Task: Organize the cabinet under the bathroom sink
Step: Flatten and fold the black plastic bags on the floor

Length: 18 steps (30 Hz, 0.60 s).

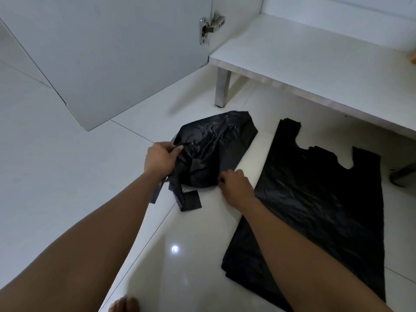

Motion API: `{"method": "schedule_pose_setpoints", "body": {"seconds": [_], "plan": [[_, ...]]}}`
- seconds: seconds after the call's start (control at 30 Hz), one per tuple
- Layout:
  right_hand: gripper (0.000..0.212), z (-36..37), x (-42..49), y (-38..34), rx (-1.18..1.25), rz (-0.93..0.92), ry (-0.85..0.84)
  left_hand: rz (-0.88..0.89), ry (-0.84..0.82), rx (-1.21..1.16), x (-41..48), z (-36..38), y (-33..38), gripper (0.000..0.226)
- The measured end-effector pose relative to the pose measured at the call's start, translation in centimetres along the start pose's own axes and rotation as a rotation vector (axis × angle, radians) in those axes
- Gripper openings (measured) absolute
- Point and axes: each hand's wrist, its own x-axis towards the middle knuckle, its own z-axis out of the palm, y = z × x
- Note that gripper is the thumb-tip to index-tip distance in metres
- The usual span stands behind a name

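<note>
Two hands on crumpled bag [213, 149]: left hand [161, 157] pinches side edge, right hand [236, 186] grips near edge, probably spreading it flat like stack [315, 199] alongside.

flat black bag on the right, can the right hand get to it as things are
Probably yes: the flat black bag lies spread on the floor right beside the right hand, with nothing between. The hand must first release the crumpled bag it pinches.

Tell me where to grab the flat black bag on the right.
Pinch the flat bag by its two handle straps at the far end, coming from above: it lies spread on the floor, and narrow straps likely bunch easily.
</note>
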Motion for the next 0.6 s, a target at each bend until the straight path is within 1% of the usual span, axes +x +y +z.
{"method": "schedule_pose_setpoints", "body": {"seconds": [0.07, 0.13, 0.17, 0.2, 0.27, 0.33, 0.37, 0.43, 0.47, 0.5, 0.53, 0.57, 0.6], "plan": [[0.019, -0.4, 0.3, 0.9, 0.219, 0.027, 0.039, -0.007, 0.048, -0.071, 0.7, -1.2, 0.9, 0.026], [0.012, -1.7, 0.6, 1.2, 0.526, 0.11, 0.171, -0.02, 0.077, -0.135, 1.2, -2.0, 2.0, 0.029], [0.013, -2.6, 0.8, 1.3, 0.656, 0.162, 0.246, -0.025, 0.084, -0.158, 1.4, -2.2, 2.5, 0.03], [0.016, -3.7, 0.9, 1.3, 0.764, 0.207, 0.303, -0.03, 0.085, -0.184, 1.6, -2.3, 3.0, 0.03], [0.018, -6.5, 0.9, 1.0, 0.886, 0.211, 0.403, -0.07, 0.055, -0.331, 1.6, -2.6, 4.5, 0.025], [0.017, -9.8, 0.9, 0.7, 0.935, 0.173, 0.473, -0.118, -0.04, -0.557, 1.5, -3.4, 6.6, 0.02], [0.016, -11.5, 0.9, 0.7, 0.963, 0.154, 0.503, -0.135, -0.113, -0.675, 1.5, -3.9, 7.7, 0.021], [0.015, -14.7, 0.9, 0.9, 1.043, 0.112, 0.55, -0.162, -0.303, -0.897, 1.4, -5.1, 10.2, 0.021], [0.019, -16.3, 0.5, 1.0, 1.063, 0.077, 0.552, -0.151, -0.405, -0.99, 1.2, -5.7, 11.5, 0.02], [0.027, -17.6, 0.1, 1.3, 1.03, 0.036, 0.537, -0.124, -0.488, -1.096, 0.8, -6.2, 12.6, 0.02], [0.038, -18.9, -0.3, 1.5, 0.938, 0.004, 0.515, -0.093, -0.52, -1.223, 0.7, -6.6, 13.6, 0.022], [0.046, -20.2, -0.6, 1.7, 0.816, 0.007, 0.495, -0.076, -0.523, -1.395, 0.8, -6.8, 14.3, 0.03], [0.043, -21.4, -1.1, 1.8, 0.726, 0.044, 0.493, -0.081, -0.519, -1.585, 1.2, -7.0, 14.7, 0.041]]}}
